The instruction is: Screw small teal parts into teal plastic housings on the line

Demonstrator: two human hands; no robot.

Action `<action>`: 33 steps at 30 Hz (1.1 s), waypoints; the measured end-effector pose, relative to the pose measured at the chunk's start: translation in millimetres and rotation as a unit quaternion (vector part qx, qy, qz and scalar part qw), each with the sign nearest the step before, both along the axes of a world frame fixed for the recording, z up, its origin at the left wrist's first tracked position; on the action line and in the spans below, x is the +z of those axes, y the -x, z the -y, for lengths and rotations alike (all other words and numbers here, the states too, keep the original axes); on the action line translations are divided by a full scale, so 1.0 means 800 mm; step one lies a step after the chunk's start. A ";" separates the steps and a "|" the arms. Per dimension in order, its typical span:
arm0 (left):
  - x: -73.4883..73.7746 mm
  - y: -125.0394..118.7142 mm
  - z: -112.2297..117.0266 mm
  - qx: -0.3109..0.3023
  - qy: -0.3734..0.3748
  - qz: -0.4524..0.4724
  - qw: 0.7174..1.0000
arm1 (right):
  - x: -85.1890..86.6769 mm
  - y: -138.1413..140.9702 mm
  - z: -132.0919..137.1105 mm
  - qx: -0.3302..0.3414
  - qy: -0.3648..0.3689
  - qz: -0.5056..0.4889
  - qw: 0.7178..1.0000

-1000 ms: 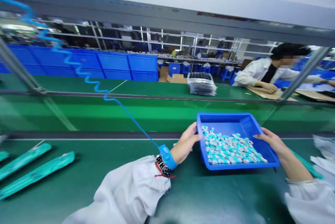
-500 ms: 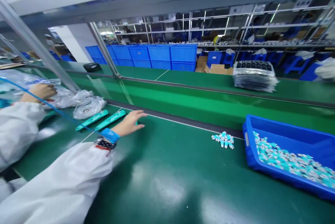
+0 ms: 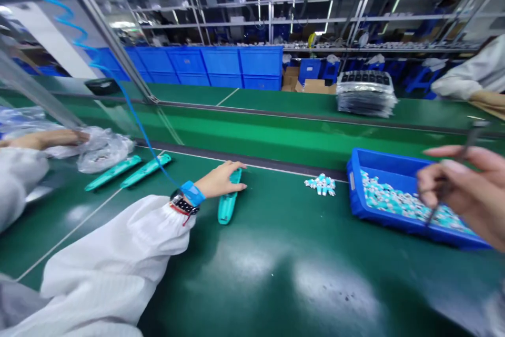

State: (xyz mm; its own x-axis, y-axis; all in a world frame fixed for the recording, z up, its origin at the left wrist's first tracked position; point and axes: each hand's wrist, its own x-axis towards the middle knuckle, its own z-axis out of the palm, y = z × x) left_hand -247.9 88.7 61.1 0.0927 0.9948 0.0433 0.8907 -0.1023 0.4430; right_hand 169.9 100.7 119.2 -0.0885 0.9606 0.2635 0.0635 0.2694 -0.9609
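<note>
My left hand (image 3: 219,182), with a blue wrist strap and a watch at the wrist, reaches in from the lower left. Its thumb and fingers close around the upper part of a long teal plastic shell (image 3: 226,208) on the green bench, partly hidden under the hand. At the right edge my right hand (image 3: 469,184), somewhat blurred, grips dark tweezers (image 3: 441,192) pointing down, above a blue bin (image 3: 357,205). Small teal-and-white parts (image 3: 394,197) fill the bin's bottom. Between my hands lies a small pile of the same parts (image 3: 321,184).
Two more teal shells (image 3: 145,170) lie at the left, near clear plastic bags (image 3: 104,150) and a co-worker's hand (image 3: 65,137). A blue coiled cord (image 3: 132,103) hangs there. Behind the green divider (image 3: 252,129) sits a bagged stack (image 3: 366,92); another person's sleeve (image 3: 461,74) shows at far right.
My left hand has moved right along the bench, and the teal shell beneath it now shows. My right hand with the tweezers has come into view. The camera view has shifted.
</note>
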 end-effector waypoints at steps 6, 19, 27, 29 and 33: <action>-0.021 -0.157 -0.029 -0.136 0.037 0.054 0.989 | -0.003 0.114 0.039 0.140 0.021 -0.211 0.967; -0.044 -0.218 -0.020 -0.165 0.038 -0.062 0.984 | -0.066 0.175 0.040 0.154 -0.006 -0.287 0.945; -0.048 -0.217 -0.027 -0.185 0.055 -0.055 0.980 | -0.077 0.182 0.038 0.191 -0.032 -0.262 0.946; -0.049 -0.217 -0.028 -0.186 0.051 -0.054 0.980 | -0.079 0.183 0.038 0.191 -0.035 -0.255 0.947; -0.044 -0.218 -0.025 -0.189 0.049 -0.049 0.980 | -0.081 0.185 0.039 0.187 -0.040 -0.255 0.948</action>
State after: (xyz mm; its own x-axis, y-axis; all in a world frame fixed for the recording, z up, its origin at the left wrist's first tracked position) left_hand -73.6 109.0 25.6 0.4543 0.8874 -0.0782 0.8360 -0.3944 0.3814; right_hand 22.0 69.6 54.1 -0.2600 0.8622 0.4347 -0.5172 0.2558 -0.8168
